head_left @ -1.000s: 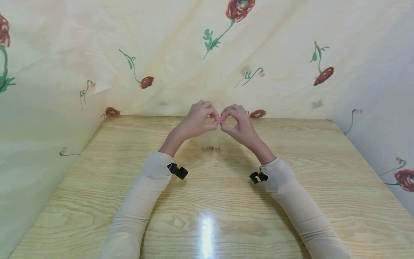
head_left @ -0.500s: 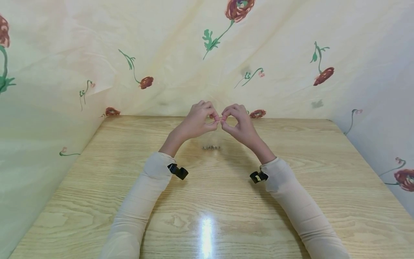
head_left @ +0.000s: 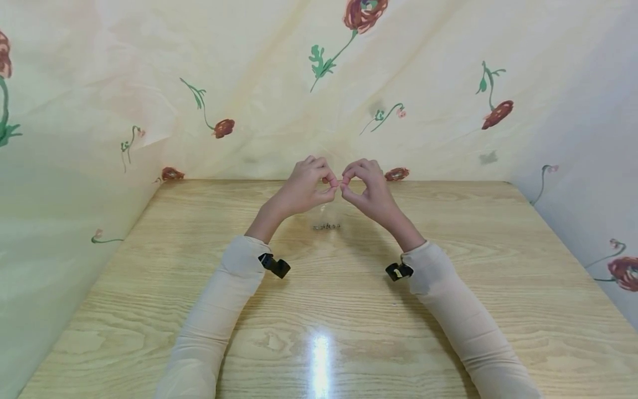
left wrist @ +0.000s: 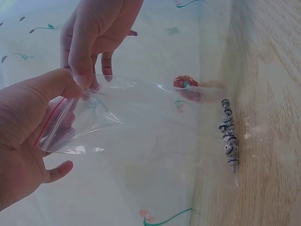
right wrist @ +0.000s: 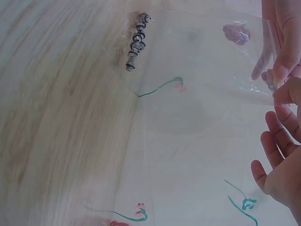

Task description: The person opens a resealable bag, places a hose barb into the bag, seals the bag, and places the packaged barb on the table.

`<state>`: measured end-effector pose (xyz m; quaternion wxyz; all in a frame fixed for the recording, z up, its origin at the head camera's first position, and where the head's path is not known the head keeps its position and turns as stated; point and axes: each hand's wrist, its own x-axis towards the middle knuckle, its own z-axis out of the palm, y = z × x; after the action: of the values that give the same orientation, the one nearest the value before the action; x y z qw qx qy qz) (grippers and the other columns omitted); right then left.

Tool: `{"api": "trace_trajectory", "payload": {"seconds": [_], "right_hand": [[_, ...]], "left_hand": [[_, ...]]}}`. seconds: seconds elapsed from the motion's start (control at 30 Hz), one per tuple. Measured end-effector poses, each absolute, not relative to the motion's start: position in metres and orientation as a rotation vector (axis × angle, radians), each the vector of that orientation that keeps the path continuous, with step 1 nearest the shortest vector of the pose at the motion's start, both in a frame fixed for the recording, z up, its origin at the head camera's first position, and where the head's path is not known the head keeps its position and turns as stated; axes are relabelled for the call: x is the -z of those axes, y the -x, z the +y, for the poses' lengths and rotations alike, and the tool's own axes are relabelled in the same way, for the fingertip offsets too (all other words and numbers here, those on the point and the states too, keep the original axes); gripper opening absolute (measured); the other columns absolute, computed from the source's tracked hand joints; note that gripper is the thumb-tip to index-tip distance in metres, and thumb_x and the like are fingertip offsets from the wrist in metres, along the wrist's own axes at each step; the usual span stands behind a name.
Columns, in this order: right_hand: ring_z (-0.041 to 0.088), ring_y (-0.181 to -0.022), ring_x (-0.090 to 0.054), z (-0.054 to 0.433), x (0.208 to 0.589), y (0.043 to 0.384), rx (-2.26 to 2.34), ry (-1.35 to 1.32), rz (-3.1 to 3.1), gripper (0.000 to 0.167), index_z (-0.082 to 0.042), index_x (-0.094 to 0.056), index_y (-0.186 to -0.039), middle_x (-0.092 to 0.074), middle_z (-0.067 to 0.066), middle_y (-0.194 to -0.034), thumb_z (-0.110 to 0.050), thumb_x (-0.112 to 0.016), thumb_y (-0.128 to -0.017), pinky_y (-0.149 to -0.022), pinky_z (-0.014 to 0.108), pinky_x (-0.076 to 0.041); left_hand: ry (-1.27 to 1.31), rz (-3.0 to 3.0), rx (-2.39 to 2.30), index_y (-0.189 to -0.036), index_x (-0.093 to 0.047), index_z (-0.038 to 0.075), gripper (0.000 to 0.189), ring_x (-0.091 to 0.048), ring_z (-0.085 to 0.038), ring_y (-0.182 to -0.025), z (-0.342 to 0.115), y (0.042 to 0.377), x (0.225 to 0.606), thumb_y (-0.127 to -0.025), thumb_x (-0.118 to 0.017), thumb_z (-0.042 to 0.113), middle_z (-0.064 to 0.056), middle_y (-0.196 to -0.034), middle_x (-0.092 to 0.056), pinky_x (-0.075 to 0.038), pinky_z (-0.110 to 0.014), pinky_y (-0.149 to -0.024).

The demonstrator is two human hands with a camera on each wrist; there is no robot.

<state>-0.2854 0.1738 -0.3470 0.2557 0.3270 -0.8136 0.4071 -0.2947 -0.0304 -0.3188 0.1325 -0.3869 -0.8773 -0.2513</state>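
Observation:
A clear zip-lock bag (left wrist: 136, 122) with a red line along its seal hangs between the two hands. My left hand (head_left: 303, 185) pinches the bag's top edge between thumb and forefinger. Close beside it, my right hand (head_left: 370, 189) pinches the same edge, with fingertips nearly meeting the left ones. Several small metal fittings with black rings (left wrist: 229, 136) lie in a row at the bottom of the bag, and they show small in the head view. Whether the seal is fully pressed together is hard to tell.
A wood-grain table (head_left: 329, 299) lies below the hands. Flower-patterned cloth (head_left: 269, 72) hangs behind and at both sides. Each sleeve cuff carries a black strap mount, on the left (head_left: 274, 266) and on the right (head_left: 399, 271). A bright reflection shows near the front.
The right fingertips have shifted very slightly to the right along the bag's top edge, away from the left ones. The left hand keeps its grip. The head view has tilted a little.

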Motion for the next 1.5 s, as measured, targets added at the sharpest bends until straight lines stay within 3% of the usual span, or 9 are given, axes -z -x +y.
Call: {"api": "trace_trajectory", "payload": {"seconds": [0.6,0.87,1.5], "right_hand": [[0.039,-0.099,-0.049,0.177,0.346,0.287,-1.074,-0.871,-2.193,0.007,-0.002,-0.065,-0.084,-0.066,0.021,-0.105,0.002,-0.071,-0.084,-0.089,0.041,-0.031],[0.039,-0.098,-0.049,0.179,0.345,0.288,-1.079,-0.844,-2.207,0.006,-0.001,-0.065,-0.084,-0.066,0.021,-0.105,0.001,-0.071,-0.084,-0.088,0.04,-0.031],[0.04,-0.098,-0.052,0.185,0.345,0.296,-1.067,-0.819,-2.21,0.006,0.0,-0.066,-0.082,-0.066,0.023,-0.103,0.001,-0.071,-0.086,-0.09,0.044,-0.033]], "left_hand": [[1.13,-2.551,0.75,-0.094,-0.072,0.006,0.01,-0.05,-0.025,-0.096,-0.029,0.291,0.318,-0.093,-0.067,0.013,-0.012,-0.098,-0.062,-0.04,-0.042,-0.09],[1.13,-2.556,0.735,-0.094,-0.072,0.006,0.01,-0.05,-0.024,-0.095,-0.029,0.291,0.318,-0.093,-0.066,0.014,-0.007,-0.097,-0.06,-0.039,-0.042,-0.09],[1.118,-2.581,0.761,-0.094,-0.071,0.007,0.009,-0.05,-0.024,-0.098,-0.026,0.291,0.318,-0.093,-0.066,0.014,-0.009,-0.099,-0.061,-0.039,-0.044,-0.092]]}}
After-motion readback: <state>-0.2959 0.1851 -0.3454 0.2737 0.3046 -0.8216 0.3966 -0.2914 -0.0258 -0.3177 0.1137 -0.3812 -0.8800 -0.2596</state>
